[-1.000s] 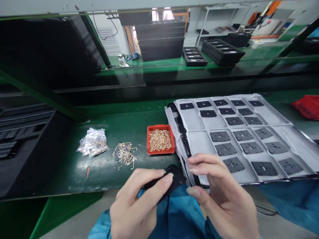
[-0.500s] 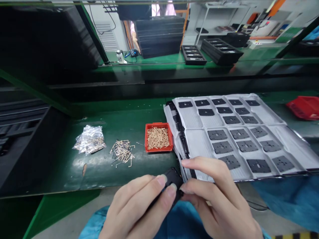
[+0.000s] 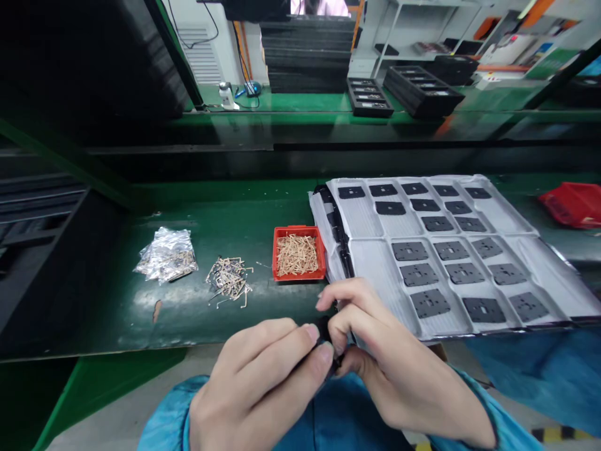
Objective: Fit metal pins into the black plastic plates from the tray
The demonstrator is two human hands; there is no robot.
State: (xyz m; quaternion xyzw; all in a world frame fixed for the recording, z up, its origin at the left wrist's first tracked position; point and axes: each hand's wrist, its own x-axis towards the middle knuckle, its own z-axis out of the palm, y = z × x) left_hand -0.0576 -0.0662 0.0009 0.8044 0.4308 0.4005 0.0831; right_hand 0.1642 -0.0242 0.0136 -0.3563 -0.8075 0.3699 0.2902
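Between the fingers and thumb of my left hand (image 3: 267, 376) is a black plate (image 3: 323, 327), mostly covered by both hands. My right hand (image 3: 370, 351) pinches at the plate's right edge, its index finger bent above it. Whether a small part is also in the right fingertips I cannot make out. Just ahead of the hands a red bin (image 3: 276, 275) holds many thin, bent, brass-coloured pins (image 3: 298, 254). A loose pile of similar pins (image 3: 230, 279) lies to its left. At right, a white compartment tray (image 3: 370, 257) carries several flat black plates (image 3: 417, 274).
A clear plastic bag (image 3: 166, 254) of parts lies on the green bench (image 3: 201, 219) at left. Another red bin (image 3: 573, 203) stands far right. On the shelf behind are stacked black trays (image 3: 422, 91) and a small white bottle (image 3: 226, 95). Beyond it a person is partly visible.
My right hand has moved in closer to my left, its fingers curling more tightly at the plate, which is now more hidden. The co-worker's hand behind the stack has gone from sight.
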